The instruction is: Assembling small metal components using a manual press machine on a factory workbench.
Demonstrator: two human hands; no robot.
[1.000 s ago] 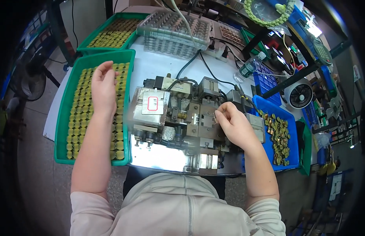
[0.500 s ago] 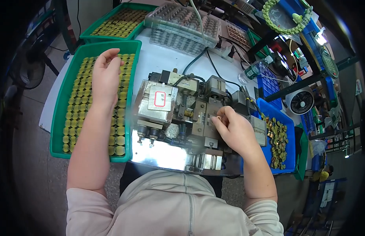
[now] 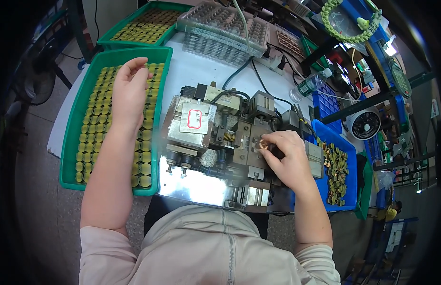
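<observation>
My right hand [image 3: 291,156] is at the middle of a metal fixture machine [image 3: 249,142], thumb and forefinger closed on a small round copper-coloured part [image 3: 263,144]. This part sits at the face of the fixture's block, and whether it touches the block I cannot tell. Above a green tray [image 3: 68,156] on the left, my left hand [image 3: 128,97] hangs with its fingers curled in. What those fingers hold, if anything, is hidden. Rows of yellow-green round pieces [image 3: 99,114] fill the tray below it.
Right of the machine, a blue bin [image 3: 351,185] holds loose pieces like those in the tray. Another green tray [image 3: 104,42] and stacked clear plastic trays [image 3: 220,35] stand at the back. A plastic bottle [image 3: 310,84], cables and a small white fan [image 3: 364,124] lie beyond the machine.
My right hand has shifted slightly to the right and its fingers have spread a little, so the copper-coloured part shows more. My left hand has hardly moved.
</observation>
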